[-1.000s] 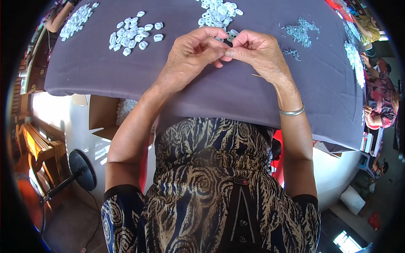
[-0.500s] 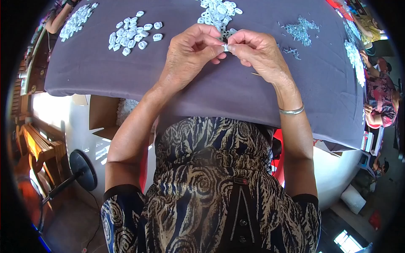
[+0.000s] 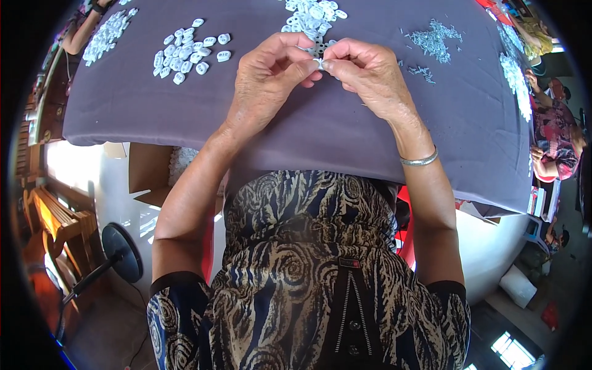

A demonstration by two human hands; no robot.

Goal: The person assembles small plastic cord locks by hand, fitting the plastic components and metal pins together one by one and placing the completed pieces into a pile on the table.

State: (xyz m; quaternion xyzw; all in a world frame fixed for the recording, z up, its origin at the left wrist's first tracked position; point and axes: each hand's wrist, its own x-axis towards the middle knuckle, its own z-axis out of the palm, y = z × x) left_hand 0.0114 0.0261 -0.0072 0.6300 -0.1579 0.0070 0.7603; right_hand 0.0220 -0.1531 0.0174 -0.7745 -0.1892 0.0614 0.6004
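Over the table's near half, my left hand [image 3: 264,79] and my right hand [image 3: 375,79] meet with fingertips pinched around one small white plastic piece [image 3: 320,63]. Thumbs and fingers cover most of it, so its full shape is hidden. Just beyond my fingertips is a heap of white plastic pieces [image 3: 310,17], some with round holes. Off to the left of my left hand lies a looser group of oval white pieces [image 3: 183,53] with dark marks. Right of my right hand, small silvery screw-like pins [image 3: 435,41] are scattered in a pile.
A dark grey cloth covers the table [image 3: 296,135]. More white pieces lie at the far left [image 3: 108,38] and along the right edge [image 3: 515,80]. Other people sit at both sides. Below the table stands an open cardboard box [image 3: 148,169]; a black round base [image 3: 122,251] is at lower left.
Both hands stay pinched on the small white piece and appear slightly further left and up. The table's things have shifted the same way in the view.
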